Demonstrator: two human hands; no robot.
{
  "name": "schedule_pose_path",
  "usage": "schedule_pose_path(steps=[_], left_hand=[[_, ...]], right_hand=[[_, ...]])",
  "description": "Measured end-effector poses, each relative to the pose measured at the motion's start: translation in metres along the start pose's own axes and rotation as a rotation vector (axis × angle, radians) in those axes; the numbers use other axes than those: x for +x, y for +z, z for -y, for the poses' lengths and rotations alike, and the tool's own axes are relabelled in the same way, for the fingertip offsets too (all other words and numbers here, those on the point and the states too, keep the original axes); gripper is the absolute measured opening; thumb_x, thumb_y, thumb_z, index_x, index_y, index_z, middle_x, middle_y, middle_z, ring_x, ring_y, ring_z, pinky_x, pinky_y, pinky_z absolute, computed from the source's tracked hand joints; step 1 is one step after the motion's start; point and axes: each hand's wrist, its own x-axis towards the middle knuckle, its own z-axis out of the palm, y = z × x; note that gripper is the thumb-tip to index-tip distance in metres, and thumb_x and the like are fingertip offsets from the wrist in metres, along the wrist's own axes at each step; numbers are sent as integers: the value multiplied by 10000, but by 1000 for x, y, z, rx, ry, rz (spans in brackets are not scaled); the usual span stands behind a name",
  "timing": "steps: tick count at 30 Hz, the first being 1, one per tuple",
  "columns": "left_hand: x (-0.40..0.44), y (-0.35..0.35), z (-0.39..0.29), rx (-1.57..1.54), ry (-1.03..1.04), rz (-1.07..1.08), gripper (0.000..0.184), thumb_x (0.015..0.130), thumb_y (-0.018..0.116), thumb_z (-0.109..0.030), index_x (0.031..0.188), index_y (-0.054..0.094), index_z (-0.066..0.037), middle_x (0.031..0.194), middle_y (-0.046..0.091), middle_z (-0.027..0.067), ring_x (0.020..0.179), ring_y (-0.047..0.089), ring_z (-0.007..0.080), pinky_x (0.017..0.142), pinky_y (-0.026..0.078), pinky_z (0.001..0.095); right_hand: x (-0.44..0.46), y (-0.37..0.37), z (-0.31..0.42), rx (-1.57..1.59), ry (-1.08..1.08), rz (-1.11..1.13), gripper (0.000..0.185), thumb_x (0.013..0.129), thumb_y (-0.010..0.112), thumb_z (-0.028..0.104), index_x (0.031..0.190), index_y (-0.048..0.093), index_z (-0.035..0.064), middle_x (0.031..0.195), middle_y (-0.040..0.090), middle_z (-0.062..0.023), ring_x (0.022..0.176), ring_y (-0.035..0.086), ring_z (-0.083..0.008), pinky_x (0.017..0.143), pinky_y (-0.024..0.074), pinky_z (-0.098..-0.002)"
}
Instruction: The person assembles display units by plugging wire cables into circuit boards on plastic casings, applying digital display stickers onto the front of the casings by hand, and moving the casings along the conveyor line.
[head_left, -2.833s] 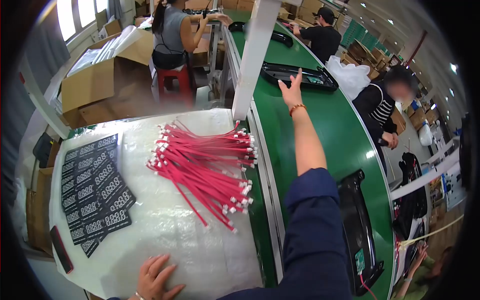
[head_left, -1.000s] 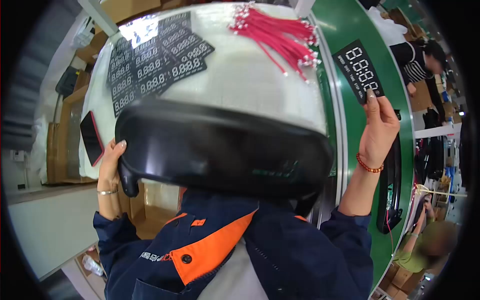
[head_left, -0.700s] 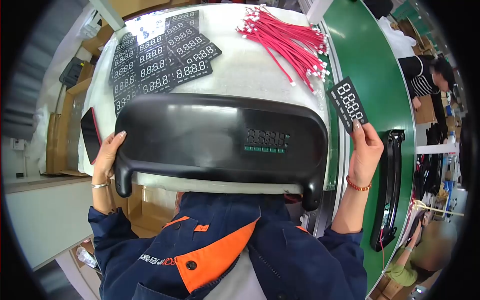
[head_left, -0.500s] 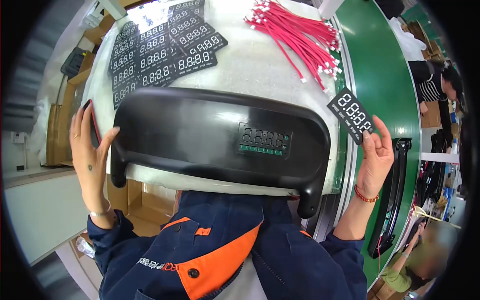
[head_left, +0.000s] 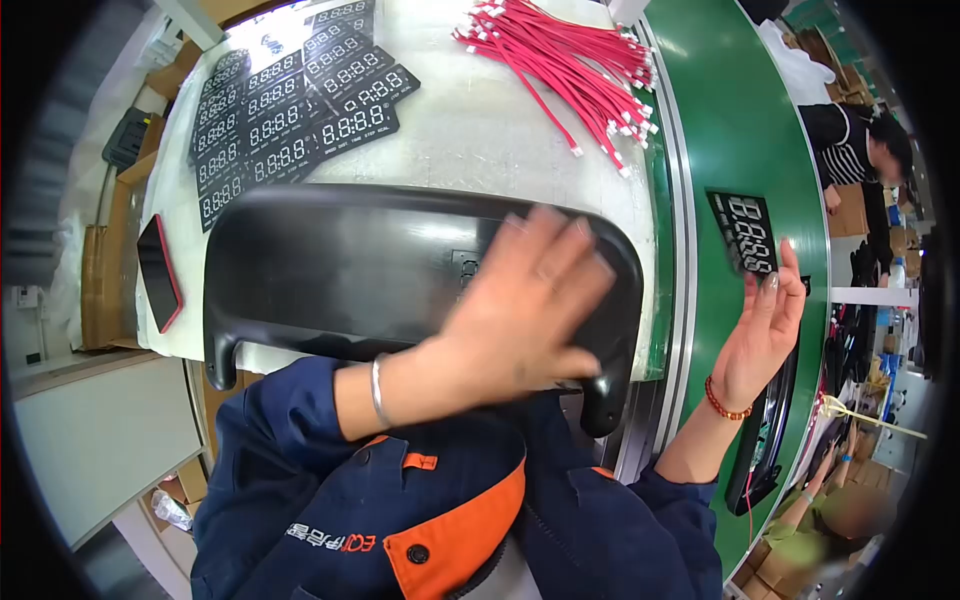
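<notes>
Now left fingers (head_left: 545, 262) splay over a black housing (head_left: 330, 265), display (head_left: 466, 264) inset; right fingers (head_left: 790, 287) pinch a digit panel (head_left: 745, 230).

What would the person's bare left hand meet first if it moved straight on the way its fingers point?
Probably the bundle of thin red wires with white connectors, past the long black plastic panel under the left hand. Depth is unclear: it may brush the panel first.

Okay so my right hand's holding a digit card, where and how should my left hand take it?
Probably pinch the digit card by the edges at its upper end, coming from the left. It looks thin and flat, that end is free, and the right hand holds the lower end.
</notes>
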Motion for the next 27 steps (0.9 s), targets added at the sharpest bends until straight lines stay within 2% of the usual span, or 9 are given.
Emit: schedule_pose_path(steps=[4, 8, 10, 13, 15, 17, 19, 21, 27], left_hand=[[9, 30, -30, -274, 348, 355, 685, 851, 637, -486, 1372, 503, -63, 1481, 403, 208, 1415, 337, 355, 1130, 294, 548], [-12, 35, -24, -388, 388, 179, 751, 736, 734, -508, 1323, 555, -76, 1404, 485, 188, 1362, 386, 385, 1125, 309, 547], [-15, -2, 30, -90, 94, 133, 768, 733, 745, -505, 1339, 537, -83, 1406, 494, 166, 1336, 423, 386, 1120, 317, 540], [-54, -79, 107, 551, -343, -85, 634, 774, 744, -424, 1245, 571, -37, 1044, 568, 166, 989, 556, 367, 829, 440, 499], [-102, -111, 136, 642, -484, 55, 701, 779, 750, -413, 1302, 532, 0, 1158, 582, 211, 1097, 548, 398, 916, 440, 504], [-106, -122, 109, 492, -438, -122, 830, 764, 762, -438, 1385, 459, 21, 1382, 497, 242, 1281, 472, 419, 1038, 393, 516], [-81, -114, 73, 197, -185, 251, 962, 729, 778, -498, 1436, 397, 31, 1535, 345, 234, 1419, 338, 401, 1132, 308, 518], [-79, -76, 65, 138, -157, 289, 1122, 622, 786, -610, 1467, 376, 4, 1565, 326, 180, 1458, 287, 367, 1172, 254, 489], [-73, -50, 70, 142, -222, 85, 1115, 633, 777, -621, 1464, 377, 4, 1561, 335, 169, 1456, 298, 352, 1174, 252, 494]], right_hand=[[-3, -4, -17, 169, 71, 129, 159, 984, 588, 49, 1132, 577, -7, 1032, 672, -86, 921, 627, -109, 840, 524, -286], [-8, 10, -4, 25, -1, 232, 203, 972, 602, 28, 1170, 575, -7, 995, 665, -47, 881, 619, -114, 827, 506, -253], [-11, 7, -3, 46, 52, 209, 212, 967, 607, 21, 1174, 577, -11, 982, 665, -43, 869, 619, -109, 815, 505, -249], [-12, 9, -7, 109, 143, 189, 231, 956, 618, 7, 1182, 581, -20, 954, 664, -34, 845, 617, -98, 791, 504, -239], [-16, 9, -4, 66, 179, 225, 237, 932, 635, -16, 1166, 601, -26, 972, 677, -54, 844, 622, -87, 762, 518, -230], [-18, 15, -1, 39, 203, 257, 241, 920, 644, -27, 1159, 611, -29, 982, 683, -63, 843, 625, -81, 747, 525, -225], [-21, 31, 5, 55, 233, 491, 251, 911, 651, -31, 1161, 627, -27, 977, 687, -55, 835, 622, -69, 703, 522, -210], [-27, 51, 5, 74, 244, 627, 256, 907, 654, -33, 1162, 635, -26, 975, 688, -51, 832, 620, -63, 681, 520, -202], [-30, 85, -7, -1, 356, 842, 274, 888, 686, -19, 1162, 677, -3, 883, 692, -18, 738, 605, -41, 606, 500, -180]])
